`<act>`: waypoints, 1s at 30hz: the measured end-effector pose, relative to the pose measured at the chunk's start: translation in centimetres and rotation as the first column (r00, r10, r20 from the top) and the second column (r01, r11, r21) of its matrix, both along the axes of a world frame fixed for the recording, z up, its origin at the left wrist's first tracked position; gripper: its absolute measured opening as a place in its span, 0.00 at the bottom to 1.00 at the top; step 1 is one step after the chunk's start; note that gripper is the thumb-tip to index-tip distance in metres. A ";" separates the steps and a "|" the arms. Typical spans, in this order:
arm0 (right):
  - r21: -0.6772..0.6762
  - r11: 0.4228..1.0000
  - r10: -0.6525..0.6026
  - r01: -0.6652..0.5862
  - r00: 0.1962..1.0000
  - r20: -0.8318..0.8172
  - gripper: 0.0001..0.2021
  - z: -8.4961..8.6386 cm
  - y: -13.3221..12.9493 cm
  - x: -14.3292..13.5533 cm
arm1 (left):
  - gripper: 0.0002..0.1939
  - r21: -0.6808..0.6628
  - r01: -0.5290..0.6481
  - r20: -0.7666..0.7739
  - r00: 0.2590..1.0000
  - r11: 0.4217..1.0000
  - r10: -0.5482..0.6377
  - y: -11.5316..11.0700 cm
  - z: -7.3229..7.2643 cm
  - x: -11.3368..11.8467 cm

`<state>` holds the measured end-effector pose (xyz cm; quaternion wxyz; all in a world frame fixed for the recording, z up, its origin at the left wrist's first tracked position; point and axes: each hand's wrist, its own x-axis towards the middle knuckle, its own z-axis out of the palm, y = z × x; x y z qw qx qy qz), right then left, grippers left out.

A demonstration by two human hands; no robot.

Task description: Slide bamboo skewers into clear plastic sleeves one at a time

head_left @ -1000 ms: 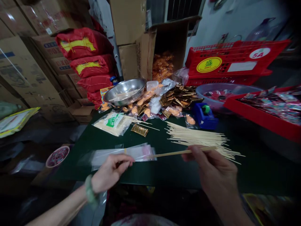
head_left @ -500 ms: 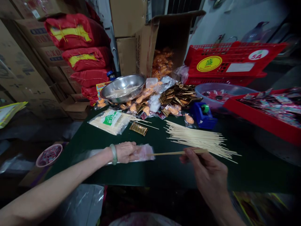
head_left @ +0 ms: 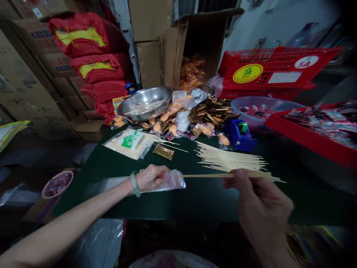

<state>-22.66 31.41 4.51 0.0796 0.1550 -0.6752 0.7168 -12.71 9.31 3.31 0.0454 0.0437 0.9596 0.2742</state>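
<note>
Pinching bamboo sticks (head_left: 206, 175), the right hand (head_left: 260, 195) points them at plastic sleeves (head_left: 177, 181) beneath the left hand (head_left: 150, 178), its grip unclear.

We're not making out what the left hand (head_left: 149, 178) is gripping; its fingers (head_left: 161, 172) are blurring over the plastic sleeves (head_left: 177, 180). The right hand (head_left: 262, 201) is hiding part of the stick (head_left: 206, 175); we're losing its left tip too. The red tray (head_left: 312, 136) is running off the right edge, its packets (head_left: 329, 119) smearing past reading.

Cream sticks (head_left: 228, 156), dark green tabletop (head_left: 195, 204), red basket (head_left: 275, 69) – yellow label (head_left: 248, 73), blue tape dispenser (head_left: 240, 141)
</note>
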 end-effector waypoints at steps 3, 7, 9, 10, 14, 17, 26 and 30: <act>0.099 0.994 0.057 -0.049 0.995 -0.081 0.08 -0.5 -0.4 0.2 | 0.09 -0.069 0.060 0.015 0.998 0.996 -0.059 0.2 0.3 0.1; 0.194 0.975 0.143 -0.109 0.974 -0.173 0.07 -1.0 -0.9 0.3 | 0.21 -0.236 0.107 0.177 0.982 0.966 -0.066 0.7 1.2 -0.3; 0.230 0.966 0.170 -0.118 0.960 -0.223 0.06 -0.8 -1.0 0.4 | 0.22 -0.286 0.127 0.225 0.972 0.950 -0.062 0.8 1.5 -0.6; 0.244 0.963 0.179 -0.119 0.953 -0.243 0.06 -0.7 -1.0 0.4 | 0.21 -0.296 0.138 0.231 0.970 0.945 -0.069 0.8 1.6 -0.8; 0.282 0.953 0.191 -0.111 0.943 -0.271 0.07 -0.6 -0.9 0.6 | 0.10 -0.314 0.174 0.206 0.972 0.933 -0.112 0.4 1.4 -1.1; 0.254 0.957 0.200 -0.138 0.950 -0.241 0.06 -0.7 -0.8 0.6 | 0.06 -0.316 0.206 0.198 0.969 0.926 -0.148 0.0 1.4 -1.2; 0.020 0.999 0.042 -0.040 0.993 -0.107 0.06 1.4 -0.8 0.7 | 0.08 -0.400 0.179 0.032 0.983 0.899 -0.182 0.0 1.9 -0.9; 0.058 0.994 0.094 -0.089 0.990 -0.108 0.06 1.6 -0.9 0.8 | 0.10 -0.378 0.142 -0.014 0.987 0.915 -0.159 0.0 2.2 -0.5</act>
